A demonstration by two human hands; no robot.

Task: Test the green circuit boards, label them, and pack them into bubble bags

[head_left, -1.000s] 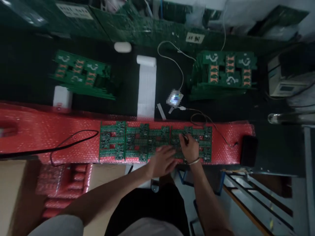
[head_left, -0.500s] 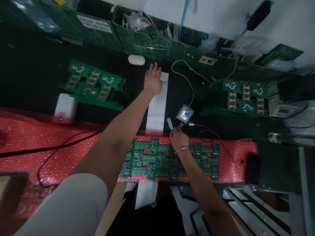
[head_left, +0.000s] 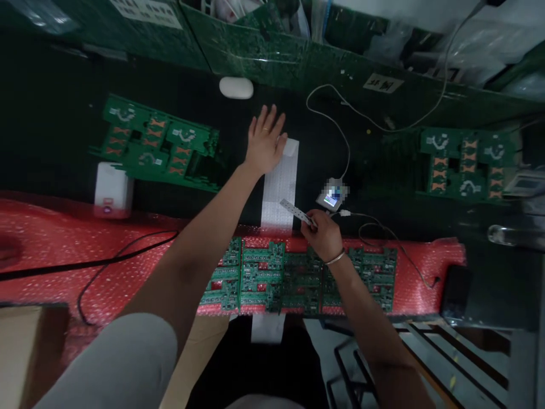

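Head view: my left hand (head_left: 264, 142) lies flat, open, on the paper strip (head_left: 280, 187); my right hand (head_left: 324, 234) pinches a label (head_left: 295, 211), which could curl and stick.

This is a workshop where people work on electronic parts. A long dark workbench (head_left: 51, 113) holds many green circuit boards: one pile (head_left: 157, 145) at 10 o'clock, one pile (head_left: 464, 165) at 2 o'clock, and a row (head_left: 264, 275) on red bubble wrap (head_left: 63, 238) near the middle. Green bins (head_left: 272, 51) stand at 12 o'clock. Thin wires (head_left: 332, 119) run over the bench.
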